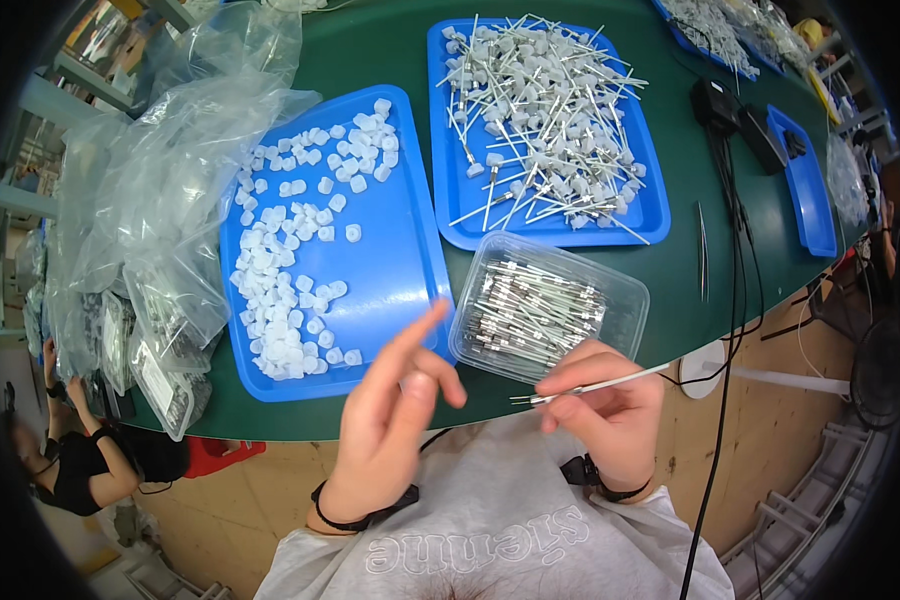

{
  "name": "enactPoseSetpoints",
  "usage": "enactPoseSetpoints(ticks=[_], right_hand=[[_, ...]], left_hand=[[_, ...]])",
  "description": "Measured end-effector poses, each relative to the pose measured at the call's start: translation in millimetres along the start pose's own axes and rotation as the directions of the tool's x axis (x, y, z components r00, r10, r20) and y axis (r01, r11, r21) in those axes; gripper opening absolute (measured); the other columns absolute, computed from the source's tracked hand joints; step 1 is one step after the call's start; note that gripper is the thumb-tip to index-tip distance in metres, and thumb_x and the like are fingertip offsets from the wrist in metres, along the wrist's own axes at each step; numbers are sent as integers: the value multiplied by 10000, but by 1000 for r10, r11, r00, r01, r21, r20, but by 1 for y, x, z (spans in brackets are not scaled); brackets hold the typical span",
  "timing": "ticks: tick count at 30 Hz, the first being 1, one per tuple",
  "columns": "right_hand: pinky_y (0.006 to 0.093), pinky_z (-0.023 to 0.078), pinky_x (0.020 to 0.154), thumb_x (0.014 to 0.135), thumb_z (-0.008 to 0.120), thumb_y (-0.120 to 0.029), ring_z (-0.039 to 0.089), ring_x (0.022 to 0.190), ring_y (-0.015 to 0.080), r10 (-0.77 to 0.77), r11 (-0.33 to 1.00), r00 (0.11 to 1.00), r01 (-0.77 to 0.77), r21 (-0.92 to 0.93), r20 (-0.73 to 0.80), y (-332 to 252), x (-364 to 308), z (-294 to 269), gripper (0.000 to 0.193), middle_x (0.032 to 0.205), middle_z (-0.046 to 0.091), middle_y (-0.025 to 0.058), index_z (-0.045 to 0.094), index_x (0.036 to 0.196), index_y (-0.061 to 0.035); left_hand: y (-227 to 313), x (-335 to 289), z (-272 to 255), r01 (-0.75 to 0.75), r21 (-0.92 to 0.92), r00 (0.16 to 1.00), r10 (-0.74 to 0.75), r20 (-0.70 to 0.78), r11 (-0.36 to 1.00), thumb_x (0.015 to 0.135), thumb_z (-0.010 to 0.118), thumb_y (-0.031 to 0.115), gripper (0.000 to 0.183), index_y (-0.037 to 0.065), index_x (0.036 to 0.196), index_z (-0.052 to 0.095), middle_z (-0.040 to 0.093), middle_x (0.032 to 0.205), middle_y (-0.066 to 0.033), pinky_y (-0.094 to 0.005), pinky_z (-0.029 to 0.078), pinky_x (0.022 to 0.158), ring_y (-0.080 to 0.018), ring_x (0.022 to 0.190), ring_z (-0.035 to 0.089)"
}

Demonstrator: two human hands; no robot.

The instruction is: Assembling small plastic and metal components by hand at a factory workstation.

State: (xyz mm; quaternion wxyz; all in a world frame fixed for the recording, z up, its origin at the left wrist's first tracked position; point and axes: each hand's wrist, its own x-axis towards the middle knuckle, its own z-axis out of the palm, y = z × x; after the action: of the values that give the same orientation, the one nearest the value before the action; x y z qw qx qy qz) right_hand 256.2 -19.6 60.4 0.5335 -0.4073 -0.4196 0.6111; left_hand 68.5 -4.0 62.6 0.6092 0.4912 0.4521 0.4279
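Observation:
My right hand [610,410] pinches a thin white rod with a metal pin end [620,380] between thumb and fingers, its pin end pointing left. My left hand [390,420] is raised by the near edge of the left blue tray, index finger stretched out and fingers apart, with nothing seen in it. Just beyond my right hand, a clear plastic box [625,300] holds many similar rods [535,310]. Small white caps [275,330] lie loose in the left blue tray [395,290], mostly along its left and far sides.
Another blue tray [450,215], farther back, carries a heap of rods with white caps. Clear plastic bags [160,170] cover the table's left side. Tweezers [703,250], black cables [735,200] and a narrow blue tray [810,200] lie rightward. Another person [80,460] is at far left.

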Motion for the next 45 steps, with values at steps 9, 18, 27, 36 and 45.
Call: enactPoseSetpoints(ticks=[9, 18, 27, 36, 45], right_hand=[[232, 492, 551, 744, 527, 137, 564, 700, 161, -72, 992, 997, 71, 100, 2, -2, -4, -8, 187, 844, 542, 147, 586, 913, 81], [247, 445, 614, 699, 605, 106, 567, 716, 167, -151, 977, 984, 162, 137, -91, -2, -9, 1, 228, 833, 563, 129, 557, 917, 62], [273, 452, 578, 598, 665, 110, 570, 687, 211, -533, 756, 798, 599, -264, 283, -13, -4, 2, 293, 847, 570, 151, 618, 882, 59], [320, 525, 629, 634, 678, 108, 602, 755, 260, -551, 789, 803, 590, -174, 227, -9, -6, 8, 244, 912, 567, 198, 604, 863, 73], [342, 518, 652, 634, 678, 106, 618, 793, 293, -569, 750, 789, 613, -246, 232, -7, -8, 8, 285, 918, 572, 193, 588, 902, 69]], left_hand=[[6, -3, -4, 105, -135, 992, -94, 85, 985, 820, 457, -70, 426, -55, 1238, 373, 551, 1045, -185, -248, 467, 698, -139, 822, 543], [6, -4, -4, 84, -344, 978, -10, 211, 935, 779, 521, -141, 262, -94, 1036, 502, 525, 1075, -216, -311, 522, 778, -208, 933, 578], [0, -8, 1, 30, -521, 968, 105, 226, 853, 736, 551, -172, 314, -78, 1031, 501, 504, 1034, -189, -346, 527, 790, -252, 942, 587], [-10, -6, -4, -107, -475, 955, 223, 196, 874, 663, 652, -159, 307, -53, 937, 564, 474, 924, -113, -290, 501, 715, -214, 845, 590], [2, -5, 3, 38, -566, 966, 116, 233, 823, 757, 535, -143, 322, -125, 1078, 514, 484, 1082, -199, -326, 495, 762, -259, 915, 576]])
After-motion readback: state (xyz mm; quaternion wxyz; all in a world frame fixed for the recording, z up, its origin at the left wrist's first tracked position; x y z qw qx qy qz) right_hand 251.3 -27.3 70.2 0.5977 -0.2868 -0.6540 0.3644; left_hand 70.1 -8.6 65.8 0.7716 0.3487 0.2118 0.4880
